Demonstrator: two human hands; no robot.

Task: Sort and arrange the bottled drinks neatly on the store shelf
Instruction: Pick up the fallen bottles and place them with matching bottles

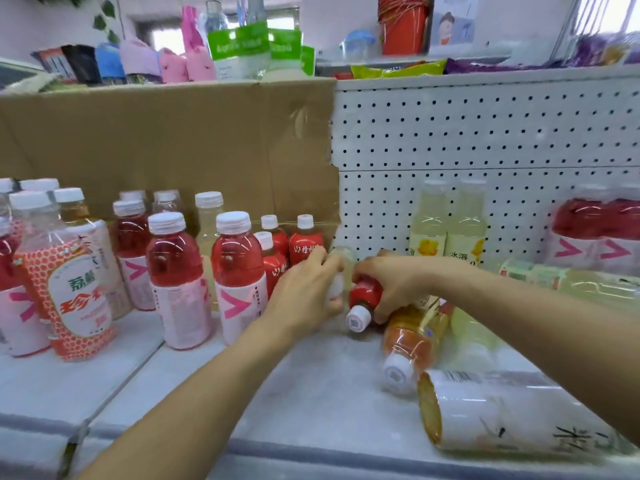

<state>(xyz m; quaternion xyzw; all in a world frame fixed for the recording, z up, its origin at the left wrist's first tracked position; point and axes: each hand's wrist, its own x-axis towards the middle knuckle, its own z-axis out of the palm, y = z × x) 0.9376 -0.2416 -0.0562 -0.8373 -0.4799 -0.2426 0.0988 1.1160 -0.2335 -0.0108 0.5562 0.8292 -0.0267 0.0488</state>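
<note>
Right hand [398, 282] was curled round a small red bottle [365, 294], which was tipped over with its white cap toward the camera, low over the shelf [311, 393] and just right of the cardboard panel [173, 140]. Left hand [304, 289] had its fingers curled on a pale bottle [341, 268] that touched the red one; it was blurred, so the finer grip was unclear. The step looked like standing the red one with its kind. It was best turned cap-up first, then set beside the upright red trio [306, 239] at the panel's lower right corner, label out, without knocking them. Counts:
- small red: three standing plus one in hand
- pink-label bottles [239, 271]: at least four in front of the panel, two more blurred far right of it
- yellow upright bottles [429, 226]: two right of the panel
- lying bottles [408, 344]: about four right of the panel, edges blurred
</note>
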